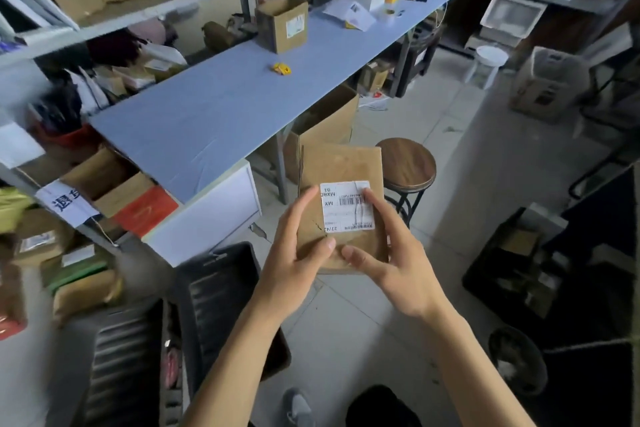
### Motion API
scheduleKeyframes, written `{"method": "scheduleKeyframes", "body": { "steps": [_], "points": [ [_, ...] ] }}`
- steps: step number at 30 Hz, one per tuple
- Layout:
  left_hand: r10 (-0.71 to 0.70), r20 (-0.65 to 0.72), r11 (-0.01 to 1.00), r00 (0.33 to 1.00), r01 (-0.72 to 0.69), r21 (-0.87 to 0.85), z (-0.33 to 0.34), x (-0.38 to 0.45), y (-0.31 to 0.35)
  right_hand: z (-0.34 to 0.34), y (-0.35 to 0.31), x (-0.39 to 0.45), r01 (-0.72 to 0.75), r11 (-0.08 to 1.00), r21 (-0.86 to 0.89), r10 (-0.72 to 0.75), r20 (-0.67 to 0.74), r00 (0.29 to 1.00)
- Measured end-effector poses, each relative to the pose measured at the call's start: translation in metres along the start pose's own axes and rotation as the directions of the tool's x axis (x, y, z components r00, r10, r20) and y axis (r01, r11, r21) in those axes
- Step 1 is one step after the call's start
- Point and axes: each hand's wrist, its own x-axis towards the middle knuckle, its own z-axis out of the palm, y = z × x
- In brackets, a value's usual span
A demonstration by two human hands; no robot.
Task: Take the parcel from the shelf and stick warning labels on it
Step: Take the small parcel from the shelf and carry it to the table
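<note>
Item: 2 bare forearms, lower centre. Left hand (294, 246) and right hand (391, 253) both clasp the brown parcel (343, 166) mid-frame, shipping label (344, 206) facing up, probably for inspection. Blue table (214, 107), upper left, likely destination.

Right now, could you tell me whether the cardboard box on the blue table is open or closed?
Open: the cardboard box stands upright on the blue table, top flaps raised, dark interior showing. Contents cannot be told.
</note>
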Motion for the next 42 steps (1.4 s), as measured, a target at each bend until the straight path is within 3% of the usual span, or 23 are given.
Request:
{"method": "scheduleKeyframes", "body": {
  "steps": [12,19,29,42],
  "points": [
    [-0.004,-0.036,1.000,0.999,0.003,-0.007,0.037,0.239,-0.013,-0.074,0.068,0.230,0.005,0.999,0.041,-0.006,0.039,0.999],
    [-0.031,-0.149,0.999,0.988,0.033,0.008,0.036,0.357,-0.009,-0.102,0.075,0.368,0.018,1.000,0.022,-0.021,0.134,0.991],
    [-0.139,-0.357,0.990,0.924,0.130,-0.050,-0.050,0.510,-0.054,-0.039,0.079,0.572,0.053,0.998,0.025,-0.058,0.316,0.947],
    [-0.156,-0.437,0.988,0.886,0.134,-0.080,-0.166,0.673,-0.084,0.034,0.054,0.775,0.101,0.995,-0.004,-0.092,0.377,0.922]
  ]
}}
